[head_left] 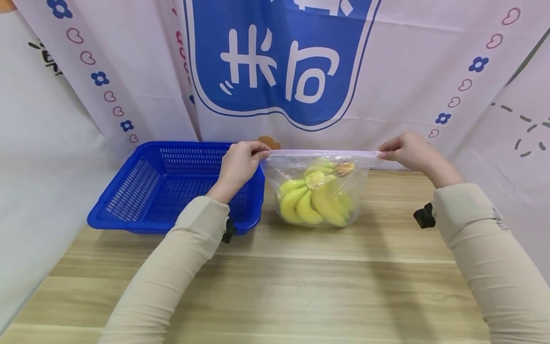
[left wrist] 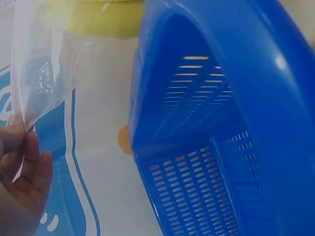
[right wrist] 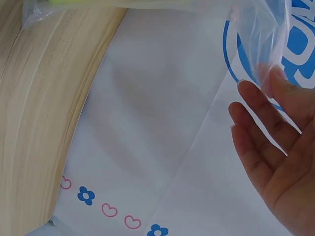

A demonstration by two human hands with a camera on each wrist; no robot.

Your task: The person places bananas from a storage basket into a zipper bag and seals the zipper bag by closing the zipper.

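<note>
A clear zip bag (head_left: 270, 174) with a pale pink top strip hangs stretched between both hands, upright near the table's far edge. Inside it lies a bunch of yellow bananas (head_left: 326, 203), stems upward. My left hand (head_left: 240, 165) pinches the bag's left top corner between thumb and fingertip. At the right top corner, my right hand (head_left: 408, 152) pinches the strip's end. In the left wrist view the left hand (left wrist: 24, 172) holds the bag's corner, its other fingers loosely bent. The right wrist view has the right hand (right wrist: 275, 132) gripping the other corner, remaining fingers spread.
A blue slotted plastic basket (head_left: 124, 224) stands on the left of the wooden table (head_left: 301, 286), just beside the bag and under the left forearm. Behind the table hangs a white cloth (head_left: 412, 62) printed with a blue emblem, hearts and flowers.
</note>
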